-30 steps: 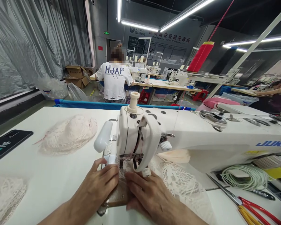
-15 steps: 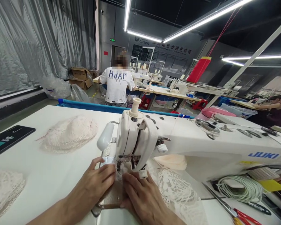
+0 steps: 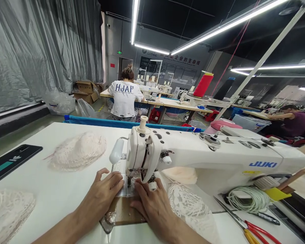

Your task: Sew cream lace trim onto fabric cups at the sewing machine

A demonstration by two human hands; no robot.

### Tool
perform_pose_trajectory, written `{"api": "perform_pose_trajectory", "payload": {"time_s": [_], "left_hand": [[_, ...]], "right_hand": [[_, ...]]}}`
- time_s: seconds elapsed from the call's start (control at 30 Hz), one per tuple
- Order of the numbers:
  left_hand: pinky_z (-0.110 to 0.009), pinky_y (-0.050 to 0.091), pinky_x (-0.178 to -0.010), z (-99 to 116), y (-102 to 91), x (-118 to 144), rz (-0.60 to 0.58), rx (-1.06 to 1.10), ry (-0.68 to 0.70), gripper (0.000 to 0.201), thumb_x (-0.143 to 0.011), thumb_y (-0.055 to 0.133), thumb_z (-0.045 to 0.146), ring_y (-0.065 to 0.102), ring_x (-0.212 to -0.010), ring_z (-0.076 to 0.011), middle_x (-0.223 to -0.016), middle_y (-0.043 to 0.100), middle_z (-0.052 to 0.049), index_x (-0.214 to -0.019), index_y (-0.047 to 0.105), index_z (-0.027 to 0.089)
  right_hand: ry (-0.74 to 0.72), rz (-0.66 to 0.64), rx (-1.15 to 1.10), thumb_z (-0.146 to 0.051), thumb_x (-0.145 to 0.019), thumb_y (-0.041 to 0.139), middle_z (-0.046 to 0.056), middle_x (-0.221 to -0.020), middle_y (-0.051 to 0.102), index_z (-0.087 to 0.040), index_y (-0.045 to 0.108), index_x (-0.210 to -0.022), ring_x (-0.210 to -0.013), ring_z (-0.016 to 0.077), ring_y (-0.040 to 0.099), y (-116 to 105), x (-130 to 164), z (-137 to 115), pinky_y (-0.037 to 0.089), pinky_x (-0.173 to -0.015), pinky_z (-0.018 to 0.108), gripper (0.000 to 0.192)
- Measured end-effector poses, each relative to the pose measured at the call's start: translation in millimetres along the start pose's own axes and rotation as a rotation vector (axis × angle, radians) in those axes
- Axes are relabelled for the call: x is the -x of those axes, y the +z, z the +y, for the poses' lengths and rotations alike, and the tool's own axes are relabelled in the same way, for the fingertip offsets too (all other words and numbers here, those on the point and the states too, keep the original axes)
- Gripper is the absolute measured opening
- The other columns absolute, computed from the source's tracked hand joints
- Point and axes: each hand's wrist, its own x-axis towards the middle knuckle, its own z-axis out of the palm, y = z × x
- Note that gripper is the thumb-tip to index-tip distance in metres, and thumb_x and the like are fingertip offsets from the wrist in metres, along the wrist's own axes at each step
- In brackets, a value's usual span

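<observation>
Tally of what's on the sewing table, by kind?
Lace pieces: 3 — by the phone, front-left edge, under the right hand
Sewing machine: 1
Phone: 1
Cord coil: 1
Red-handled scissors: 1
Total: 7

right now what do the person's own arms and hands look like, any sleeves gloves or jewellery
Both are bare. The left hand and the right hand wear no gloves, and no rings show on the fingers in view. The forearms run to the bottom edge of the head view with no sleeve, watch or bracelet visible on them. Nails look short and unpainted. Anything worn higher up the arms is out of view.
</observation>
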Motion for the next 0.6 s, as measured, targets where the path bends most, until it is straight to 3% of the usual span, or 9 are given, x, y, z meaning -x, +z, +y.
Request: {"api": "perform_pose_trajectory", "payload": {"time_s": [0.07,0.13,0.2,0.27,0.33,0.43,0.5,0.6], "left_hand": [[-0.04,0.026,-0.092,2,-6.8,2,0.001,-0.013,0.002,0.034,-0.091,0.028,0.001,0.056,-0.104,-0.0183,-0.105,0.064,-0.008,-0.105,0.055,0.017],[-0.039,0.028,-0.09,8,-16.5,8,-0.005,-0.015,-0.016,0.034,-0.09,0.032,0.002,0.054,-0.107,-0.019,-0.106,0.064,-0.007,-0.106,0.056,0.019],[-0.04,0.03,-0.09,18,-28.0,15,-0.052,0.026,-0.053,0.034,-0.087,0.042,0.007,0.051,-0.111,-0.0217,-0.112,0.063,-0.007,-0.114,0.054,0.023],[-0.041,0.034,-0.091,32,-39.7,22,-0.136,0.147,-0.147,0.045,-0.082,0.055,0.016,0.047,-0.116,-0.0261,-0.121,0.058,-0.008,-0.125,0.049,0.027],[-0.04,0.041,-0.087,48,-50.8,27,-0.241,0.406,-0.322,0.057,-0.077,0.064,0.025,0.047,-0.114,-0.0287,-0.123,0.056,-0.009,-0.131,0.044,0.029],[-0.03,0.048,-0.071,73,-66.5,31,-0.411,1.017,-0.657,0.054,-0.074,0.068,0.037,0.058,-0.089,-0.0243,-0.1,0.065,-0.007,-0.123,0.054,0.022],[-0.025,0.046,-0.063,91,-76.8,36,-0.47,1.337,-0.844,0.048,-0.071,0.07,0.043,0.058,-0.074,-0.0195,-0.084,0.066,-0.005,-0.11,0.064,0.016],[-0.021,0.043,-0.059,115,-90.8,51,-0.41,1.538,-1.042,0.037,-0.069,0.073,0.042,0.054,-0.065,-0.0146,-0.072,0.064,-0.002,-0.093,0.071,0.014]], "right_hand": [[-0.046,-0.019,0.003,-0.015,-0.088,0.048,0.013,-0.093,0.066,-0.013,0.057,-0.094,-0.081,0.0234,0.059,-3,-4,4,0.04,-0.079,0.042,0.011],[-0.094,-0.069,-0.098,-0.003,-0.084,0.041,0.011,-0.089,0.066,-0.014,0.057,-0.084,-0.074,0.0197,0.059,-13,-5,5,0.04,-0.077,0.04,0.02],[-0.046,-0.165,-0.365,-0.004,-0.083,0.041,0.008,-0.088,0.066,-0.015,0.058,-0.084,-0.073,0.017,0.059,-33,-3,3,0.041,-0.076,0.035,0.02],[0.123,-0.288,-0.776,-0.015,-0.085,0.045,0.006,-0.09,0.064,-0.016,0.057,-0.088,-0.079,0.016,0.059,-56,1,-2,0.043,-0.072,0.029,0.013],[0.311,-0.383,-1.2,-0.029,-0.086,0.05,0.004,-0.085,0.061,-0.016,0.056,-0.083,-0.077,0.0147,0.057,-80,7,-8,0.043,-0.068,0.025,0.015],[0.478,-0.467,-1.591,-0.041,-0.078,0.061,0.002,-0.077,0.055,-0.015,0.054,-0.078,-0.071,0.0126,0.052,-106,17,-17,0.041,-0.066,0.024,0.028],[0.462,-0.56,-1.654,-0.039,-0.077,0.063,0.002,-0.078,0.054,-0.014,0.055,-0.08,-0.073,0.012,0.051,-117,25,-23,0.04,-0.068,0.024,0.026],[0.317,-0.692,-1.551,-0.027,-0.078,0.06,0.001,-0.08,0.054,-0.012,0.058,-0.089,-0.076,0.0117,0.05,-123,38,-36,0.041,-0.074,0.024,0.018]]}}
